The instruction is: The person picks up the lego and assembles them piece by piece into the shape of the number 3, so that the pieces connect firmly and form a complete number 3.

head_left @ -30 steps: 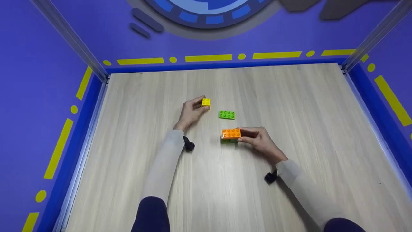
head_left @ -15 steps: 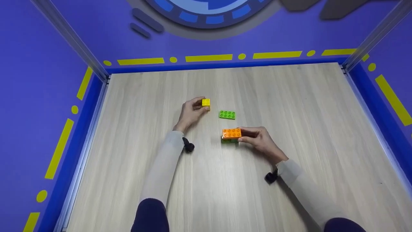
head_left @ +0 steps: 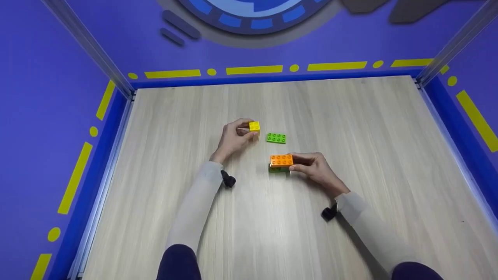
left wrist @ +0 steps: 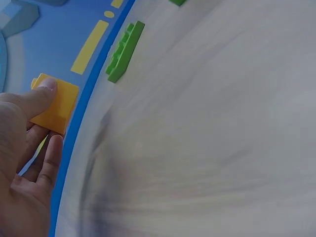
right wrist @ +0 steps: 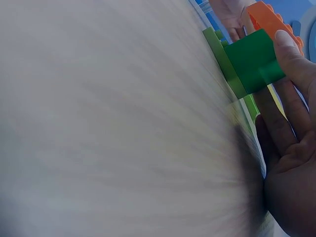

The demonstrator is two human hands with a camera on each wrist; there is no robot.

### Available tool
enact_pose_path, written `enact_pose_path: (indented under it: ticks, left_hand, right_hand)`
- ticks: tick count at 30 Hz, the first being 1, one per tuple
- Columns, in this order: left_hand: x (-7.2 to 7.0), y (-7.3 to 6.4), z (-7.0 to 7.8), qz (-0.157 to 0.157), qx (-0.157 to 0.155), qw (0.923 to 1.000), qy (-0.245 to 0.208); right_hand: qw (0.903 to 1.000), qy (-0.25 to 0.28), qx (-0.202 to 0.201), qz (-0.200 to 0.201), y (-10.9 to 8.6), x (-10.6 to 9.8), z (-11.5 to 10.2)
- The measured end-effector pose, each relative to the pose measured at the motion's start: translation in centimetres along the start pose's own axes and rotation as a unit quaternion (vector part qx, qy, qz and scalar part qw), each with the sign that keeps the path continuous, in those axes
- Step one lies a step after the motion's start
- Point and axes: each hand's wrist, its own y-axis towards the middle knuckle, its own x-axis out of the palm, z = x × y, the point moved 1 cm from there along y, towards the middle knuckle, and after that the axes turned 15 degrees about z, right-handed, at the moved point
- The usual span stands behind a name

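Note:
My left hand (head_left: 232, 139) pinches a yellow toy building brick (head_left: 254, 126) between thumb and fingers; in the left wrist view the yellow brick (left wrist: 60, 106) looks raised above the table. Just right of it a light green flat brick (head_left: 276, 138) lies studs up, apart from both hands. Nearer to me, my right hand (head_left: 317, 171) grips a small stack from its right side. An orange brick (head_left: 281, 160) tops this stack. The right wrist view shows a dark green block (right wrist: 254, 61) under the orange one, on a light green flat base (right wrist: 224, 64), with my thumb against the dark green block.
The pale wooden table (head_left: 175, 128) is bounded by a blue-purple back wall (head_left: 249, 52) and side walls with yellow dashes. Metal rails (head_left: 103, 194) run along its sides. Small black cameras (head_left: 228, 179) sit at both wrists.
My left hand has shifted slightly right and nearer to me with the yellow brick, closer to the loose green flat brick. My right hand and its stack have hardly moved.

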Motion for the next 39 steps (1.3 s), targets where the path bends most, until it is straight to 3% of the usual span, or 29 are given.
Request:
enact_pose_path:
  ticks: [8, 18, 30, 39]
  left_hand:
    - [0.3, -1.3, 1.5, -0.016, 0.042, 0.9990, 0.005]
    - [0.5, -2.4, 2.1, -0.028, 0.051, 0.9978, -0.032]
    - [0.6, -3.2, 2.8, -0.031, 0.055, 0.9976, -0.029]
    - [0.5, -3.5, 3.5, -0.038, 0.075, 0.9957, -0.040]
  right_hand:
    - [1.0000, -0.006, -0.002, -0.002, -0.1, 0.0, -0.1]
    - [0.9999, -0.010, 0.002, -0.004, 0.0, 0.0, 0.0]
    - [0.9999, -0.011, 0.003, -0.009, -0.1, 0.0, -0.1]
    - [0.9998, -0.016, 0.005, -0.007, 0.1, 0.1, -0.1]
